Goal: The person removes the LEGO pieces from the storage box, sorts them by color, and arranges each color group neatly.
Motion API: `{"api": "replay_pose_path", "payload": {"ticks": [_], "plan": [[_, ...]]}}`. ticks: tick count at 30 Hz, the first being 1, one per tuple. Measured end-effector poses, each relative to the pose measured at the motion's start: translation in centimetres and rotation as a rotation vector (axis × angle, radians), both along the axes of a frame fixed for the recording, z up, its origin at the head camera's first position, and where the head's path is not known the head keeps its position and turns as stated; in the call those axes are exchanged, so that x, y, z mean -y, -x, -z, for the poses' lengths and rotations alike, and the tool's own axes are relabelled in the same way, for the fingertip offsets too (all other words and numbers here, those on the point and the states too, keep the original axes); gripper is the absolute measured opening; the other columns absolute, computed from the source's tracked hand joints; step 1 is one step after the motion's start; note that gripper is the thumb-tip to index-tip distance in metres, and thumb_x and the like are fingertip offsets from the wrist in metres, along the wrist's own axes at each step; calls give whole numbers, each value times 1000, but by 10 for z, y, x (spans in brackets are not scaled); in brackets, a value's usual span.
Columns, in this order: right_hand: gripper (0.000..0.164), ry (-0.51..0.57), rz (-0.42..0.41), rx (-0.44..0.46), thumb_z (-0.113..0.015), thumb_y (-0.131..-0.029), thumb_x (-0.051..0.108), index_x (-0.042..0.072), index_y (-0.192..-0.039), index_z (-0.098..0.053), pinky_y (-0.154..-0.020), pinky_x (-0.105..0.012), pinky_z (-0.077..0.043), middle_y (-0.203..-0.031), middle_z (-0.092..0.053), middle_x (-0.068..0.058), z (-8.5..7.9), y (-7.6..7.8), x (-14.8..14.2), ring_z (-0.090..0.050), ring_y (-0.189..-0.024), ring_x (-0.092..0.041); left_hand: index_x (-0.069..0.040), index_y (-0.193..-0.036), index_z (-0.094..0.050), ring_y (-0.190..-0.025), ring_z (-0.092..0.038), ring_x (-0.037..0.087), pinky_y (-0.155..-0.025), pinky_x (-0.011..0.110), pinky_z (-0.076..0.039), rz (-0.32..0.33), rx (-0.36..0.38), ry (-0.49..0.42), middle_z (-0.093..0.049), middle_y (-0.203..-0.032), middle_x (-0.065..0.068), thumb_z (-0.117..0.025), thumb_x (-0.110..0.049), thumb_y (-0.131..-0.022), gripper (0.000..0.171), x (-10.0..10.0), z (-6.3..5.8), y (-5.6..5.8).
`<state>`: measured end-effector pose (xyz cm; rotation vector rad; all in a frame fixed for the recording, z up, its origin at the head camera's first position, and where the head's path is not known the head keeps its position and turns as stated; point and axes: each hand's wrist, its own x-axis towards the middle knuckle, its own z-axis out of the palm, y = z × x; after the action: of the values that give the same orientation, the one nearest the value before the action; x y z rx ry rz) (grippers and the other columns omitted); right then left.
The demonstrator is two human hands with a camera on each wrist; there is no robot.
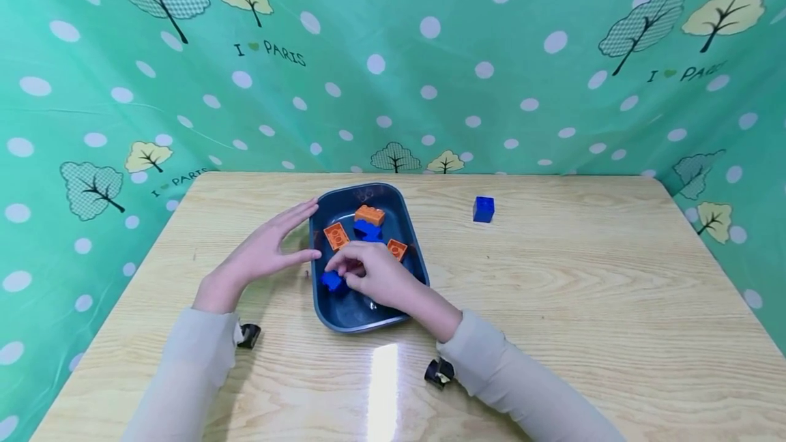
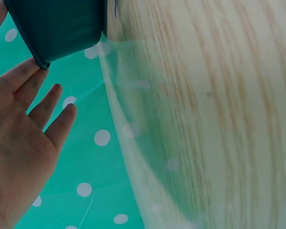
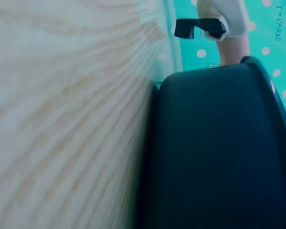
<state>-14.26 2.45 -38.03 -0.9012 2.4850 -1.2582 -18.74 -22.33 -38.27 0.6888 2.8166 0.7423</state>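
A dark blue plastic bin (image 1: 368, 325) stands on the table and holds several orange and blue toy bricks. My left hand (image 1: 268, 245) touches the bin's left side with fingers outstretched; in the left wrist view, fingertips of the left hand (image 2: 24, 114) meet the rim. Inside the bin is my right hand (image 1: 377, 273), its fingers bent beside a blue brick (image 1: 332, 281). Whether they pinch it I cannot tell. Beyond that hand lie an orange brick (image 1: 370, 215), another blue brick (image 1: 367, 229) and two more orange ones (image 1: 336, 235). The right wrist view shows only the bin's outer wall (image 3: 214, 152).
A single blue brick (image 1: 483, 209) sits on the wooden table (image 1: 583, 292), right of the bin. Behind the table hangs a green dotted cloth (image 1: 405, 108). A black camera mount (image 1: 249, 335) is strapped at the left wrist, another (image 1: 439, 373) at the right.
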Motion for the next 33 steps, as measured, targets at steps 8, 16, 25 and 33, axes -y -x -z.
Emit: {"api": "replay_pose_path", "payload": {"ticks": [8,16,25,33], "plan": [[21,-74,47,20,-68,-93,8,15,-112,-72,-80,-13,-54,-106,-65,-1,1,0,2,-63,-93,-9,-23,-160,-24,-153,-21,38,-118,68,-24,4,2,-2,-19,-168,6,-68,-52,-90,88,-1,-1,0],[24,-155,97,-18,-74,-90,11,17,-112,-65,-80,-14,-56,-115,-66,0,2,-1,5,-65,-95,-9,-22,-160,-24,-153,-21,38,-119,66,-25,-2,4,1,-20,-168,7,-68,-52,-90,88,-1,-1,0],[41,-248,109,-51,-74,-90,16,15,-129,-64,-79,-15,-55,-117,-63,-2,1,-3,6,-61,-93,-9,-22,-160,-25,-153,-21,38,-119,66,-24,-12,19,-5,-20,-168,5,-70,-50,-90,88,-1,-1,0],[38,-221,101,-19,-80,-85,17,13,-117,-60,-81,-16,-56,-115,-61,-4,0,-3,5,-63,-97,-14,-23,-160,-25,-153,-21,37,-119,66,-24,-13,21,1,-19,-168,5,-69,-51,-89,88,-1,-1,1]]}}
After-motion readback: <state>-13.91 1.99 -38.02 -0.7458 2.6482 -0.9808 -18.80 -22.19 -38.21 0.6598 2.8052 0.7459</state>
